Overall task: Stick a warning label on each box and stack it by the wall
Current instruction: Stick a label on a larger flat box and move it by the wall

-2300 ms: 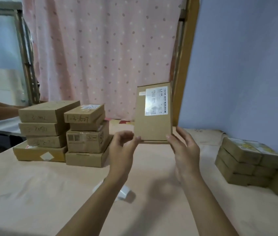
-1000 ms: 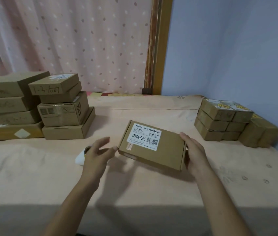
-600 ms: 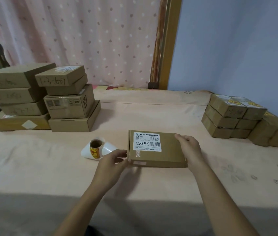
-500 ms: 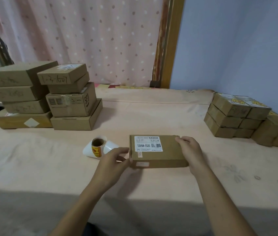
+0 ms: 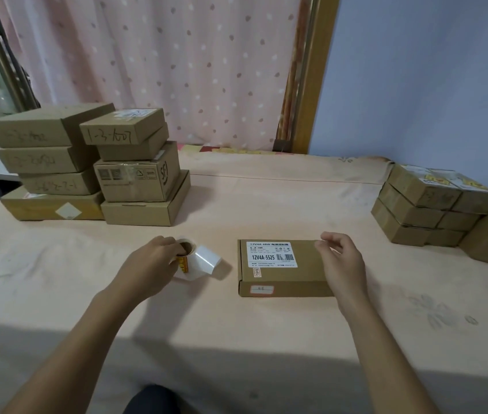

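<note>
Box (image 5: 281, 268) lies flat on the table (image 5: 236, 330) just right of centre in front of you. Its long axis runs left to right, and a printed white sticker faces up on its left half. Your right hand (image 5: 342, 264) sits over the right end, fingers loosely curled with the tips at the far right corner. Whether they grip the cardboard or only rest on it, you cannot tell from this view. Your left hand (image 5: 150, 264) is down on the label roll (image 5: 189, 258), which lies just left of the box and apart from it, and its fingers curl round the small brown core.

The roll is nearer your left hand and the box nearer your right. Bare cardboard shows on the near side of the sticker, between your two hands.

The box is shallow, matte brown cardboard with crisp edges and a flat top. The roll carries yellow-and-red labels, and a glossy white backing strip (image 5: 206, 259) curls loose to its right. Labelled boxes (image 5: 422, 201) are stacked at the right against the blue wall (image 5: 431, 85). Plain stacks (image 5: 135, 174) wait at the far left.
</note>
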Available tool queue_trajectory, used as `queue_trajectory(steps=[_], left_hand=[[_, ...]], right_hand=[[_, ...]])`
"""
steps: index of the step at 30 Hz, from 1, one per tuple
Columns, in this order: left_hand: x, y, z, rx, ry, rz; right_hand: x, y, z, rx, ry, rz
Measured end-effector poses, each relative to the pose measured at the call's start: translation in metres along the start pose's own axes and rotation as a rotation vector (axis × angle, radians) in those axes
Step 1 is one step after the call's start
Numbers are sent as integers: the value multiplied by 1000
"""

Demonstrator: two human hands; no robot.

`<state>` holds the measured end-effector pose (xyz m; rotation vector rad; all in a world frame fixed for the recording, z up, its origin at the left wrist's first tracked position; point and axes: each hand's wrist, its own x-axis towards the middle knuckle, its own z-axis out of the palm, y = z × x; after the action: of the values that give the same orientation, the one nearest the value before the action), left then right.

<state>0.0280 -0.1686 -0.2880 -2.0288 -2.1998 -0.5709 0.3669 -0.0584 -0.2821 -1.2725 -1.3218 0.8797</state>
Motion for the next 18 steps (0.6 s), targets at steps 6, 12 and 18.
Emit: queue_trajectory(steps=[6,12,18], left_hand=[[3,8,-14,-367,120,-165],[-6,44,-55,-1158,200,-369],[-24,74,-94,-1399,245,-310]], right_hand=[[-27,-37,24,36,-97,-144],[-83,-86,64,-83,-411,-519],[-92,-106,90,-134,-474,-679]])
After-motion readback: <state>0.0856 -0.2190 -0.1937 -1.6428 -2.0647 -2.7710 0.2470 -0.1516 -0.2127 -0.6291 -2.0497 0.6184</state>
